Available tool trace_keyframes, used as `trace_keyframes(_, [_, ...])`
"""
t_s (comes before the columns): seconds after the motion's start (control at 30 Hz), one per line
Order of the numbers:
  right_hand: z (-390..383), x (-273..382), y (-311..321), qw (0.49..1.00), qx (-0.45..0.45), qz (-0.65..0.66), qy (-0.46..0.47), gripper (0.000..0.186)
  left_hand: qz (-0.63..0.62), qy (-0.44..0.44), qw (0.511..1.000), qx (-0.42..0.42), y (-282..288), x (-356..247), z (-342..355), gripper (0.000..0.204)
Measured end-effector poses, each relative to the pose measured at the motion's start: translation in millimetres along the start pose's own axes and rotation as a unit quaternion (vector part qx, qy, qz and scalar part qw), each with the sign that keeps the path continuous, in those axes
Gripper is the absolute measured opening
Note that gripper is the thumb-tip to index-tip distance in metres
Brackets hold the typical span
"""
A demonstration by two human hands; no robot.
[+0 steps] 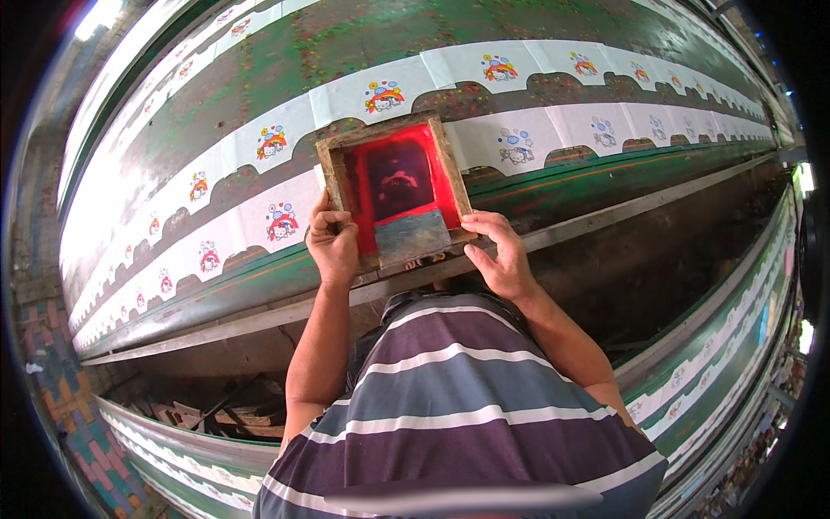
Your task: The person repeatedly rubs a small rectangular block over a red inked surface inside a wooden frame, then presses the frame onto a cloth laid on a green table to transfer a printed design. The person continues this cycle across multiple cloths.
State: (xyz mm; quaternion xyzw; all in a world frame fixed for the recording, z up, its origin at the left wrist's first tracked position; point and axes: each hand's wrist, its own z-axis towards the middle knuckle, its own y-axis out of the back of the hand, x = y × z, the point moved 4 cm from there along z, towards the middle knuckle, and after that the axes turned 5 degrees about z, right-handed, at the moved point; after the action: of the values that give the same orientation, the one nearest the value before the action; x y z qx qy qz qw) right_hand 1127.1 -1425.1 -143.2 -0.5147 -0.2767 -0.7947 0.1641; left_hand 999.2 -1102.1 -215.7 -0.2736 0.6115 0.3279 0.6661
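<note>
Head view: wooden frame [453, 173] sits over the near row of white sheets [504, 130] on the green worktop [363, 52], just in front of the torso. Whatever is directly beneath it is hidden. Pale marks in the dark centre panel [398, 183] are hard to make out. Far sheet rows shrink at the rim; prints unreadable there. Frame contains red ink around the panel, plus grey slab [411, 236] at near end. Left hand [333, 246] grasps near-left corner, right hand [501, 255] near-right; some fingertips hidden.
</note>
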Motion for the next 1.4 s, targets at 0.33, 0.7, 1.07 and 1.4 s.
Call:
trace_keyframes(0.33, [20.5, 36.6, -34.0, 0.963, 0.132, -0.191, 0.135, 0.039, 0.048, 0.001, 0.999, 0.011, 2.7, 2.5, -1.1, 0.020])
trace_keyframes(0.7, [82.1, 37.4, -54.8, 0.902, 0.302, -0.284, 0.124, 0.029, 0.061, 0.004, 0.998, 0.014, -2.0, -2.3, -3.8, 0.022])
trace_keyframes(1.07, [201.0, -7.5, -65.7, 0.916, 0.261, -0.282, 0.115, 0.033, 0.057, 0.010, 0.998, 0.010, -6.0, 2.6, -5.8, 0.023])
trace_keyframes(1.4, [158.0, -2.3, -78.0, 0.919, 0.220, -0.306, 0.115, 0.043, 0.112, -0.028, 0.993, 0.008, -8.1, -7.9, -9.3, 0.024])
